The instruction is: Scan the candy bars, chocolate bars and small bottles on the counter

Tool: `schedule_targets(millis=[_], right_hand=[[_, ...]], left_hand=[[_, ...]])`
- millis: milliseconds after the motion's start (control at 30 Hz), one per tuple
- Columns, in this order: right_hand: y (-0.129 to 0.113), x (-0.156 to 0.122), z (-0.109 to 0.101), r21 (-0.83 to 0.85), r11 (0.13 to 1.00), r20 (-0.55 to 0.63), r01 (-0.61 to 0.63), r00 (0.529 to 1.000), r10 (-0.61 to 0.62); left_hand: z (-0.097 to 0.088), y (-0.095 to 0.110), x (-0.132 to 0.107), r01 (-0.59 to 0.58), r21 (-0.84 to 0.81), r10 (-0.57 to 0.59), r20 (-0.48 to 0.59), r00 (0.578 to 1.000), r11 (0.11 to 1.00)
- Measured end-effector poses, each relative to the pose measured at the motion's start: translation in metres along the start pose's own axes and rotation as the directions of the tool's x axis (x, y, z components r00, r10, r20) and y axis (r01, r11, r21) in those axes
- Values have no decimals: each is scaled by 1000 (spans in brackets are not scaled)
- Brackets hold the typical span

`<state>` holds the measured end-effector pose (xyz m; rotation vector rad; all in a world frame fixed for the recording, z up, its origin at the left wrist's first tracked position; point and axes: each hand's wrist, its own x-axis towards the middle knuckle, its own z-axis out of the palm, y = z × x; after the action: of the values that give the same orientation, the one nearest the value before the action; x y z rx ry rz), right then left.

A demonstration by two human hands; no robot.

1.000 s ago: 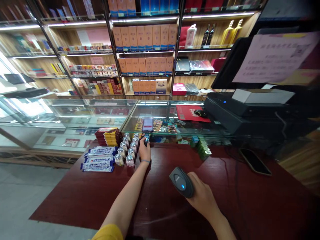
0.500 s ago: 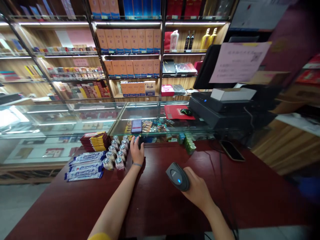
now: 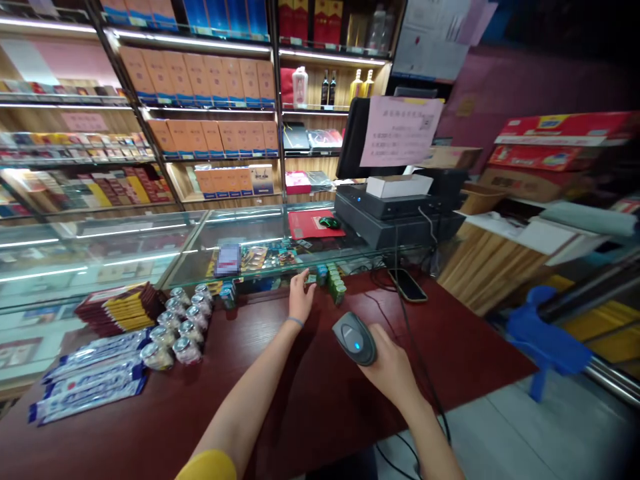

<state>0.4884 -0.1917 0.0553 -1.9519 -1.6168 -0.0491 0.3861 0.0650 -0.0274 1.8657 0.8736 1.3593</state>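
Note:
My right hand (image 3: 390, 370) is wrapped round a grey barcode scanner (image 3: 354, 338) with a blue light, held just above the dark red counter (image 3: 310, 387). My left hand (image 3: 301, 298) reaches forward with its fingers stretched out toward a small green pack (image 3: 312, 278) at the foot of the glass case. It holds nothing. A row of green tins (image 3: 336, 283) stands just right of that hand. Several small clear jars (image 3: 183, 319) stand to its left.
Blue wrapped bars (image 3: 87, 380) and red-yellow flat boxes (image 3: 123, 308) lie at the counter's left. A phone (image 3: 409, 285) lies near the till unit (image 3: 395, 213) and its cable. A glass display case (image 3: 150, 247) runs behind the counter. Shelves of goods stand beyond. A blue stool (image 3: 543, 340) stands on the right.
The view has swung to the right. My left hand left the jars and moved right along the counter to the green packs. My right hand kept the scanner.

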Motion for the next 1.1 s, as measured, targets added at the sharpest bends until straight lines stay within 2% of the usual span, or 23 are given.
schedule_targets(millis=[133,267,433,600,733,867,933,1000,1100], right_hand=[[16,-4,-7,-23,999,-22,-36,999,35],[28,-9,-9,-28,999,-50,-43,998,42],[31,-12,-10,-21,999,-66,-27,998,26],[30,-11,-10,-36,998,-48,-51,998,49],[28,-12,-10,-36,998,-30,-58,998,56],[22,-12,-9,-32,998,-28,-63,998,62],[17,-11,-6,-26,999,-33,-46,998,45],[12,-11,-1,-18,1000,-35,-14,999,14],[2,-8,10,-10,1000,-21,30,999,-30]], left_hand=[[26,-3,6,-6,-1,6,74,997,1000],[41,-5,12,5,37,-10,112,994,999],[48,-6,17,-2,37,-2,113,994,999],[43,-6,20,-61,86,48,139,989,994],[32,-6,16,-13,33,9,99,995,999],[12,-5,0,132,-203,-127,38,991,970],[-4,-5,-9,259,-378,-251,72,965,889],[-25,-5,-19,382,-531,-365,143,920,757],[-64,-6,-32,517,-649,-473,262,841,559]])
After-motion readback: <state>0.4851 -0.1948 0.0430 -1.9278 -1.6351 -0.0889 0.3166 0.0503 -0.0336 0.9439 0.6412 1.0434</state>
